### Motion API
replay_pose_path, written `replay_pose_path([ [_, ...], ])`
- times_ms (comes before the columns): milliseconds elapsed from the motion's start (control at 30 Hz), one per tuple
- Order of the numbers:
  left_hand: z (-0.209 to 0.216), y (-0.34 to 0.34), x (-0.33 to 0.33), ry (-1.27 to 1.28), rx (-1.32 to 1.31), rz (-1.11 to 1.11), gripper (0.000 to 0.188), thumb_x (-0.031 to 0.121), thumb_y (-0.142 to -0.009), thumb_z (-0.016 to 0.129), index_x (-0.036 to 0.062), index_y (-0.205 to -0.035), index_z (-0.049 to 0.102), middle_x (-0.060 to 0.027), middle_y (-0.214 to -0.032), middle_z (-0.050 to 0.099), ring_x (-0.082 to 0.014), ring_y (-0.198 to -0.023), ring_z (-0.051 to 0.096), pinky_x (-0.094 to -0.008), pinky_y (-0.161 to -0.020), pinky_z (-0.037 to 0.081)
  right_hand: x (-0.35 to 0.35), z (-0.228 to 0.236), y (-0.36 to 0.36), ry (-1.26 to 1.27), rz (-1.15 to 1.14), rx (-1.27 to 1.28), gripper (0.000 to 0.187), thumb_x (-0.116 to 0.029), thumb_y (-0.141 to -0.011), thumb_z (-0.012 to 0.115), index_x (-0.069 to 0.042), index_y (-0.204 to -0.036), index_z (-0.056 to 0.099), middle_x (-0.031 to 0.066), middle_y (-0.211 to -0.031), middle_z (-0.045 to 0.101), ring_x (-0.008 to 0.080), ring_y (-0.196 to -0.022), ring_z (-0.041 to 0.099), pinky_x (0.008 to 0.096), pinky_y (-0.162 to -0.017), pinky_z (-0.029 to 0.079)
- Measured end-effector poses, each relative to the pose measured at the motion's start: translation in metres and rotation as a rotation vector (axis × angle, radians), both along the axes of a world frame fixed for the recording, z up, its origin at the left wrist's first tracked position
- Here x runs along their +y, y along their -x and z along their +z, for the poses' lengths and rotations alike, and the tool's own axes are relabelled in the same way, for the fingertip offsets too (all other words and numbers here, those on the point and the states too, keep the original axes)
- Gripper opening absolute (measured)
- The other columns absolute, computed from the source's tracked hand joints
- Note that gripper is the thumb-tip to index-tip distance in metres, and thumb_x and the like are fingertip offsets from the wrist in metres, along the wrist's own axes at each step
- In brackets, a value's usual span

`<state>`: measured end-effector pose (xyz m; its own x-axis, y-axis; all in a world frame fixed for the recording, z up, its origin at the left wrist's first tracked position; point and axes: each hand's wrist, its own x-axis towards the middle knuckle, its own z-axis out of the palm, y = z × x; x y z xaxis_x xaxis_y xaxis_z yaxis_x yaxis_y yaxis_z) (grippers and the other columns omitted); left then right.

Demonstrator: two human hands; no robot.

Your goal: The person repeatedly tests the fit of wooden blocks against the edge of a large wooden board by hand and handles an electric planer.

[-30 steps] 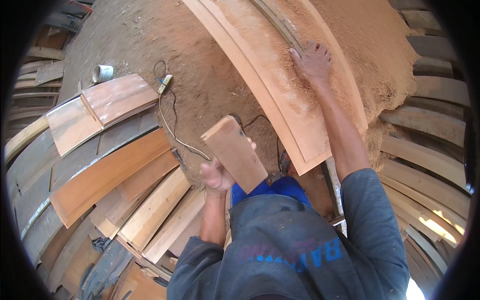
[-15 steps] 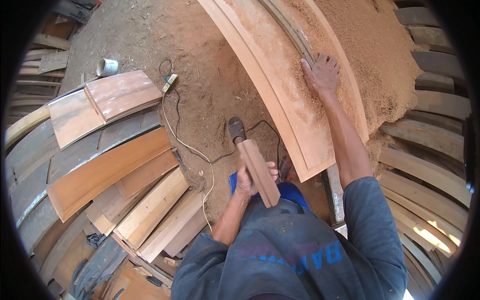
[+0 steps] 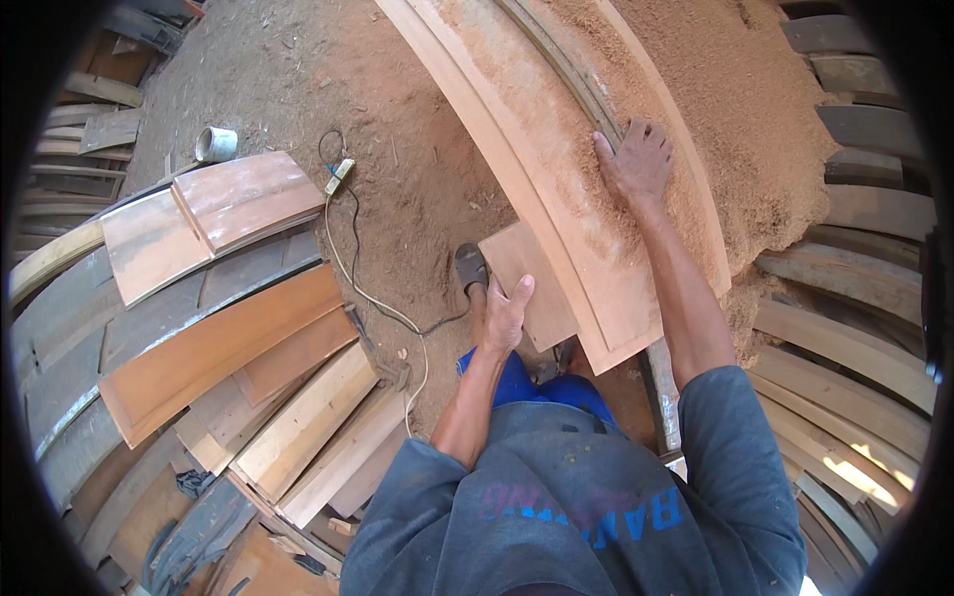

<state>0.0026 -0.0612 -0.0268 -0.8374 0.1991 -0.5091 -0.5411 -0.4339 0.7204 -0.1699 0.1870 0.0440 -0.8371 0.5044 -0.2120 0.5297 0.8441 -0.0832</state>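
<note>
Presently I observe both forearms entering from the lower edge, sleeves in grey-blue. My left arm is bent and reaches forward and slightly right; the left hand (image 3: 505, 310) is closed on the near left edge of a small flat wooden board (image 3: 532, 283), thumb on top, fingers wrapped beneath and out of sight. That small board lies low in front of my body, its right side tucked against or under the left edge of the long plank; I cannot tell which.

My right arm is extended nearly straight, up and forward. The right hand (image 3: 636, 159) lies palm down, fingers spread and flat, pressing on the long curved-looking plank (image 3: 556, 214); it grips nothing. The plank runs from the upper centre down to a squared end just right of the small board, and sawdust (image 3: 755, 109) covers its far side and the ground beyond.

A sandalled foot (image 3: 471, 266) shows just left of the small board. A cable (image 3: 356, 278) trails across the dirt to a plug block (image 3: 339, 177). Stacked boards (image 3: 214, 348) lie at left, with a white cup (image 3: 216, 143) behind them.
</note>
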Motion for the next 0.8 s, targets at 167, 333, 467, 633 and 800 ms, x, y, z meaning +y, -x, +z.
replay_pose_path([
  [167, -0.006, 0.011, 0.002, 0.098, 0.033, 0.03, 0.065, 0.031, -0.097, 0.073, -0.0008, -0.146, 0.044, -0.0124, -0.14, 0.057, -0.0238, -0.126, 0.056, -0.0396, -0.109, 0.045, 0.003, -0.007, 0.0, 0.032, 0.002, 0.015, 0.074, -0.059, -0.098, 0.056, -0.004, -0.146, 0.043, 0.0264, -0.146, 0.04, 0.0431, -0.134, 0.04, 0.0554, -0.113, 0.033],
  [333, -0.004, 0.016, 0.001, 0.193, -0.009, -0.002, 0.065, 0.033, -0.097, 0.073, -0.0065, -0.142, 0.046, -0.0144, -0.136, 0.059, -0.0246, -0.126, 0.055, -0.0369, -0.111, 0.041, 0.007, -0.013, -0.003, 0.037, -0.014, 0.043, 0.077, -0.057, -0.095, 0.062, -0.004, -0.147, 0.042, 0.0273, -0.149, 0.037, 0.044, -0.138, 0.037, 0.0552, -0.116, 0.03],
  [467, -0.007, 0.02, -0.01, 0.23, -0.046, -0.018, 0.064, 0.033, -0.096, 0.074, -0.0063, -0.139, 0.049, -0.0143, -0.133, 0.061, -0.024, -0.122, 0.059, -0.0361, -0.106, 0.046, 0.003, -0.013, 0.0, 0.045, -0.028, 0.048, 0.078, -0.056, -0.093, 0.065, -0.004, -0.146, 0.043, 0.0266, -0.149, 0.038, 0.0433, -0.138, 0.036, 0.0548, -0.116, 0.03],
  [633, 0.023, 0.082, -0.061, 0.396, -0.078, -0.374, 0.059, 0.034, -0.094, 0.076, -0.0034, -0.135, 0.054, -0.0111, -0.12, 0.068, -0.023, -0.108, 0.066, -0.0356, -0.098, 0.052, 0.013, -0.019, -0.004, 0.023, 0.005, 0.113, 0.075, -0.051, -0.089, 0.07, -0.004, -0.143, 0.045, 0.0236, -0.145, 0.042, 0.0429, -0.134, 0.039, 0.0542, -0.113, 0.032],
  [800, 0.033, 0.178, -0.128, 0.094, -0.144, -0.102, 0.052, 0.041, -0.097, 0.071, 0.0017, -0.129, 0.062, -0.0094, -0.11, 0.071, -0.0203, -0.101, 0.07, -0.0369, -0.089, 0.058, 0.008, -0.018, -0.001, 0.004, 0.014, 0.123, 0.074, -0.048, -0.089, 0.072, -0.004, -0.142, 0.046, 0.0229, -0.142, 0.044, 0.0422, -0.133, 0.041, 0.0534, -0.112, 0.034],
])
